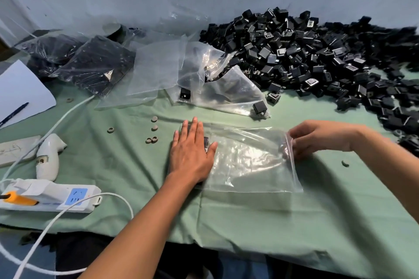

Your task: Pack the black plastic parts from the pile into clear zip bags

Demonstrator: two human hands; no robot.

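Note:
A clear zip bag (249, 161) lies flat on the green cloth in front of me, its zip edge to the right. My left hand (192, 152) presses flat on the bag's left end with straight fingers, partly covering a black part (206, 141) inside. My right hand (317, 138) pinches the bag's zip edge with curled fingers. A big pile of black plastic parts (317, 59) spreads across the back right. Two filled bags (95, 65) lie at the back left.
Empty and partly filled clear bags (192, 75) lie behind the bag. Small grey rings (152, 140) sit left of my left hand. A white power strip (56, 197), cables, a white handheld tool (48, 156) and a sheet of paper with a pen (20, 95) occupy the left side.

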